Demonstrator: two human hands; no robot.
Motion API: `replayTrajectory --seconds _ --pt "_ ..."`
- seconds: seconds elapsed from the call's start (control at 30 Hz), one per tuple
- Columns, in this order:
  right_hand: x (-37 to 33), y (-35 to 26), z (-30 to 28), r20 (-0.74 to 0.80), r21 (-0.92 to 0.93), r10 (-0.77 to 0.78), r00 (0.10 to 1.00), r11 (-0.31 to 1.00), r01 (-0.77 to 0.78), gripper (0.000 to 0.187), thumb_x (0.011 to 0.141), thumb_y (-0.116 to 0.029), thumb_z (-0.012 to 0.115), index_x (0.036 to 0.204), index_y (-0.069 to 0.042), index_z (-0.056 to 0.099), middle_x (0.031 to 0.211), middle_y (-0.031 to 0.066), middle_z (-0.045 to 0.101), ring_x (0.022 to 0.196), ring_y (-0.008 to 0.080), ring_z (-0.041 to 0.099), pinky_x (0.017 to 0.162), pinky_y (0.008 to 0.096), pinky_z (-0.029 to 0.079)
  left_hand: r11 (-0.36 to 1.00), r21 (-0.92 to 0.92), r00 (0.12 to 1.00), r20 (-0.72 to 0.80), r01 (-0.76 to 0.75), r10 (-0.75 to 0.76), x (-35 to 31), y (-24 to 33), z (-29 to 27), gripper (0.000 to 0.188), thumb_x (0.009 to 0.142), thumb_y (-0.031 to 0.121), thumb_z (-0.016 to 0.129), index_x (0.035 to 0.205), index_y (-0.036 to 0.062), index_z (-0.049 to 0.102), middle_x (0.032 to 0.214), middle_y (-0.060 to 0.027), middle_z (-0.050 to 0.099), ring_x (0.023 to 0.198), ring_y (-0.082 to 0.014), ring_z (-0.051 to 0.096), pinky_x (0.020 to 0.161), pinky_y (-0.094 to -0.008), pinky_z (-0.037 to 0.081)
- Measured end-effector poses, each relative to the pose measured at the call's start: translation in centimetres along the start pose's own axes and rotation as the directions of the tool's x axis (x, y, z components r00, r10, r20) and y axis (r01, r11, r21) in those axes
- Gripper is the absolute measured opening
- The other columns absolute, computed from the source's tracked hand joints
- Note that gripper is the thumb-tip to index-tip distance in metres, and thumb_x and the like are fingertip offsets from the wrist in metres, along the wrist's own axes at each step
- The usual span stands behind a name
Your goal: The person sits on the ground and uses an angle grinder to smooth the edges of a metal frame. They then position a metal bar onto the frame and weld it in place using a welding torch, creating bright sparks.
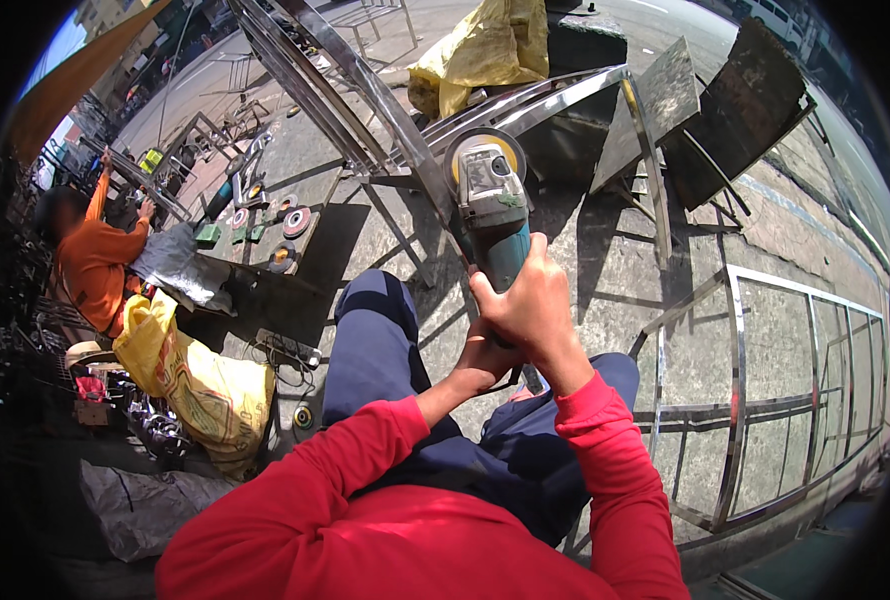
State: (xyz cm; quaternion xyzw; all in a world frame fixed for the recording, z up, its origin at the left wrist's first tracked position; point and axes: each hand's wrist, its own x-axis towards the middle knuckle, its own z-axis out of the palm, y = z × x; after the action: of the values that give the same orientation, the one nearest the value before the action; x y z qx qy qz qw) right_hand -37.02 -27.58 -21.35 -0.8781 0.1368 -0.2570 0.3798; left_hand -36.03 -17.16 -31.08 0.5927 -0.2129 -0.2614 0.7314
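Observation:
I hold a teal and grey angle grinder (pixel 503 245) in front of my knees, its head pointing away from me. My right hand (pixel 541 312) is wrapped round the body of the grinder. Closer to me, my left hand (pixel 482 362) grips its rear end, partly hidden by the right. A round disc with a yellow face (pixel 515 150) shows around the grinder's head. It lies over or beside the shiny square tubes of a metal frame (pixel 395 115); I cannot tell whether it touches them.
A welded metal frame (pixel 735 400) lies at right. Grinding discs (pixel 297 222) and tools rest on a board (pixel 315 170) at left. Beyond it sits a person in orange (pixel 95 255), near a yellow sack (pixel 210 385). Dark metal sheets (pixel 740 110) lean at far right.

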Motion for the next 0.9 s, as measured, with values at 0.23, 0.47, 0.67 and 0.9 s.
replayTrajectory --seconds 0.23,0.47,0.67,0.9 --pt "1.6 -0.2 0.1 -0.035 0.017 -0.011 0.999 1.000 0.012 0.060 0.073 -0.034 0.076 0.100 0.009 0.045 0.074 0.0306 0.064 0.071 0.0462 0.067 0.063 0.0483 0.056 0.997 0.001 0.996 -0.043 -0.079 0.079 1.3 1.3 -0.3 0.051 0.071 0.006 0.085 0.115 -0.0007 0.061 0.104 -0.0065 0.068 0.094 -0.0147 0.065 0.080 -0.0301 0.053" --pt "1.2 0.2 0.0 -0.092 0.088 0.042 0.995 0.996 -0.034 0.054 0.075 -0.033 0.076 0.096 0.007 0.046 0.073 0.0302 0.064 0.070 0.0468 0.067 0.062 0.0497 0.055 0.999 0.007 0.997 0.065 -0.033 0.032 1.4 1.2 -1.0 0.043 0.072 0.008 0.085 0.107 -0.0014 0.062 0.089 -0.0060 0.069 0.081 -0.0132 0.066 0.069 -0.0293 0.054" --pt "0.6 0.1 0.8 -0.067 0.059 -0.031 0.997 0.998 0.035 0.055 0.074 -0.033 0.076 0.098 0.007 0.045 0.073 0.0301 0.064 0.071 0.0461 0.067 0.062 0.0491 0.056 0.987 0.037 0.987 -0.033 -0.157 0.158 0.6 0.8 -0.7 0.046 0.074 0.006 0.082 0.113 -0.0019 0.060 0.098 -0.0055 0.069 0.088 -0.0130 0.065 0.075 -0.0286 0.053" --pt "0.4 0.5 0.9 -0.075 0.038 -0.052 0.996 0.998 0.055 0.061 0.072 -0.033 0.076 0.103 0.009 0.044 0.074 0.0297 0.064 0.069 0.0471 0.066 0.062 0.0498 0.055 0.987 0.087 0.991 0.029 -0.134 0.132 0.7 0.3 -0.9 0.047 0.075 0.007 0.083 0.116 -0.0019 0.060 0.103 -0.0062 0.069 0.093 -0.0127 0.063 0.080 -0.0299 0.052"
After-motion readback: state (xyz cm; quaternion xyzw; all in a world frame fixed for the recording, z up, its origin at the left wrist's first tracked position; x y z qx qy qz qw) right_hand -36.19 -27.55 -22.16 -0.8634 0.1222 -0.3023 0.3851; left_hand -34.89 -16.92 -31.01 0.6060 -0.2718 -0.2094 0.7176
